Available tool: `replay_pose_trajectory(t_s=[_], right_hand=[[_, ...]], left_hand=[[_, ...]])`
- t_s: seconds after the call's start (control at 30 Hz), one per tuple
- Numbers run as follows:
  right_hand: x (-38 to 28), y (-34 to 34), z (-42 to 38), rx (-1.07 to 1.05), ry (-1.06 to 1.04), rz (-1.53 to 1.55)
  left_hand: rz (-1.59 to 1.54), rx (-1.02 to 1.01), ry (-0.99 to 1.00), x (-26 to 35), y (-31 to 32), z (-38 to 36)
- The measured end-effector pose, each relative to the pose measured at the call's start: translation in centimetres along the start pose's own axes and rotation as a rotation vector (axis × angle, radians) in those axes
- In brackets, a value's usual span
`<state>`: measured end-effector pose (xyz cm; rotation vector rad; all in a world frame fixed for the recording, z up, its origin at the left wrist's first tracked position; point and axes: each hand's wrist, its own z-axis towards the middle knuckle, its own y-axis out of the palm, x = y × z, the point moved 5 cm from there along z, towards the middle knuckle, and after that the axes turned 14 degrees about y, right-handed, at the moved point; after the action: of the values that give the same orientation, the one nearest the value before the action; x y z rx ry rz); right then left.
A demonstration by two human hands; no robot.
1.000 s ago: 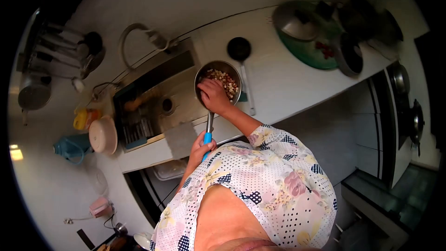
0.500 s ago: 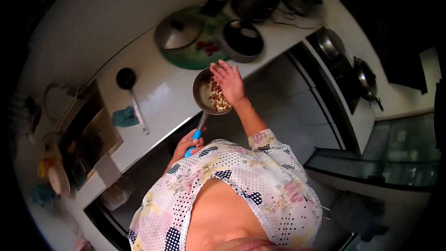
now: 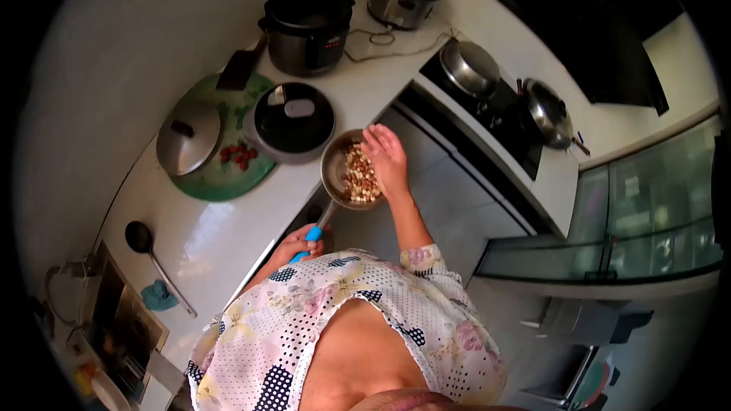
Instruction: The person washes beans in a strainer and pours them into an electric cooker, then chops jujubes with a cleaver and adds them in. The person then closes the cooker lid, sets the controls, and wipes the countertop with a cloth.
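Note:
My left hand point(image 3: 295, 244) is closed around the blue handle point(image 3: 313, 234) of a small metal saucepan point(image 3: 331, 171), held off the counter in front of my body. Inside lie many small red-brown and cream pieces that look like peanuts point(image 3: 361, 176), gathered toward the pan's right side. My right hand point(image 3: 388, 158) is against the pan's right rim, fingers stretched out and partly over the opening. Nothing shows in that hand, though its palm side is hidden.
On the counter are a green board point(image 3: 221, 186) with a lid point(image 3: 190, 141) and red pieces point(image 3: 242, 155), a black-lidded pot point(image 3: 293, 118), a pressure cooker point(image 3: 308, 38) and a ladle point(image 3: 139, 237). Two pans point(image 3: 470, 68) sit on the stove at right; a sink point(image 3: 103, 297) lies lower left.
The view has swung right, showing more of the stove. Both hands still have the saucepan between them; the right hand stays at its rim and the left on the handle.

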<state>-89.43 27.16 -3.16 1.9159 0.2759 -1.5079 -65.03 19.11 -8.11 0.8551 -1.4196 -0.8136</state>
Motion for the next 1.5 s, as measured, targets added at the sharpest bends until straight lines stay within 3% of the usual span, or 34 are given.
replay_pose_trajectory(t_s=[0.03,0.1,0.2,0.3,0.37,0.47,0.57,0.77,0.87,1.03,1.1,1.2,1.3,1.5], right_hand=[[-1.6,-0.8,1.8,-0.004,-0.061,-0.187],[-5.8,-0.5,4.7,0.122,-0.446,-1.072],[-6.7,-2.1,9.3,0.051,-0.32,-0.783],[-8.8,-3.4,13.7,0.072,-0.319,-0.502],[-8.8,-4.3,15.6,0.163,-0.172,-0.162],[-9.5,-4.4,17.6,0.03,0.033,-0.13],[-10.8,-3.0,20.6,-0.074,-0.011,-0.171],[-13.1,-2.8,27.8,-0.313,-0.09,0.303],[-12.6,-6.8,30.9,-0.265,0.033,0.269],[-6.4,-19.2,33.6,-0.182,0.373,0.137],[-3.7,-24.6,33.3,-0.104,0.474,0.082],[-0.9,-32.0,32.7,0.073,0.68,0.089],[1.5,-36.4,32.7,0.127,0.808,0.211],[0.7,-35.3,35.2,0.026,0.723,0.059]], left_hand=[[0.015,-0.025,-0.011,0.2,0.3,2.7],[0.023,-0.019,-0.015,1.3,0.6,8.1],[0.178,-0.022,-0.016,3.6,1.4,13.8],[-0.027,-0.055,-0.022,6.4,1.7,18.3],[-0.054,-0.01,-0.026,8.2,2.4,20.6],[-0.046,0.032,0.055,9.8,5.8,22.7],[0.021,0.086,0.13,11.6,7.4,24.7],[-0.012,0.2,0.298,14.2,6.8,28.2],[0.042,0.295,0.436,15.9,7.4,30.5],[0.35,0.57,0.627,18.7,8.0,35.1],[0.598,0.731,0.588,20.1,7.2,37.1],[0.736,0.909,0.503,21.8,5.7,40.6],[0.821,0.948,0.442,22.9,3.8,42.3],[1.118,1.096,0.202,23.5,4.7,45.9]])
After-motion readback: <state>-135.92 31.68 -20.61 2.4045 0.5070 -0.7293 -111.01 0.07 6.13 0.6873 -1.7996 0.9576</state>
